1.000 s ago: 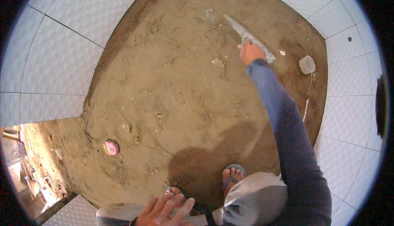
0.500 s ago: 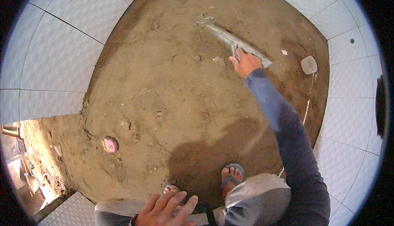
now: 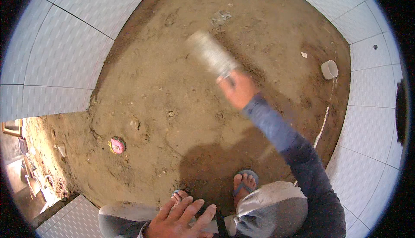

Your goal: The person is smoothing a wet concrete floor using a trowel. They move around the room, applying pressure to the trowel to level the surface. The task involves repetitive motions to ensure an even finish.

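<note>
Two hands | right hand outstretched, fingers gripping blurred trowel | left hand flat, fingers spread on knee

Under me the floor is a bed of bare brown sand, uneven and marked with footprints, bounded by white tiled walls to my left and right. On it lie a pink round cap at the lower left, a white pipe end near the right wall, a thin white line below that, and a grey patch at the far side. My sandalled feet stand on it in shadow.
</note>
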Available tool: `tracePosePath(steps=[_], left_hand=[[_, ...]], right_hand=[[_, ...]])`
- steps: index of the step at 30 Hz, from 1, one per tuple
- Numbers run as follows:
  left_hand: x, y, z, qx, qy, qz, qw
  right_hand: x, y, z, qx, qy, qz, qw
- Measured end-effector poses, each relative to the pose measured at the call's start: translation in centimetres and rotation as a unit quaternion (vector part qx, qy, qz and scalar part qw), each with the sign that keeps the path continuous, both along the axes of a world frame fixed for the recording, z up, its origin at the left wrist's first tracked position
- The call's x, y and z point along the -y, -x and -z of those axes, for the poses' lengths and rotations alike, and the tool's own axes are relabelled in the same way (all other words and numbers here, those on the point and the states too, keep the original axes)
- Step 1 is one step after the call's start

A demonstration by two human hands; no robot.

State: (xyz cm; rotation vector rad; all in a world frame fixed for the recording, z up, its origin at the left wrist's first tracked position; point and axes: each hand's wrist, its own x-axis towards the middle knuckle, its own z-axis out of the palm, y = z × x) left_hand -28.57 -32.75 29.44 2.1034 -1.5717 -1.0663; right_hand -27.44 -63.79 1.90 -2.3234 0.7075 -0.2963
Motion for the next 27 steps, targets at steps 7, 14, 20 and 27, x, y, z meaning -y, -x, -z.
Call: tracePosePath(steps=[7,14,20,27], left_hand=[[1.8,1.5,0.0,-0.006,-0.008,0.029,1.000],[1.2,1.0,-0.4,0.022,-0.037,-0.030,0.999],[0.7,2.4,-1.4,0.001,-0.003,0.007,1.000],[0.7,2.6,-1.3,0.049,-0.002,-0.020,0.999]], right_hand=[[-11.0,-6.8,5.0,-0.046,-0.575,-0.064,0.814],[-3.6,-5.8,7.4,0.017,-0.545,0.130,0.828],[-6.9,-9.0,5.8,0.100,-0.620,0.126,0.768],[-0.5,-4.8,7.3,0.167,-0.557,0.302,0.755]])
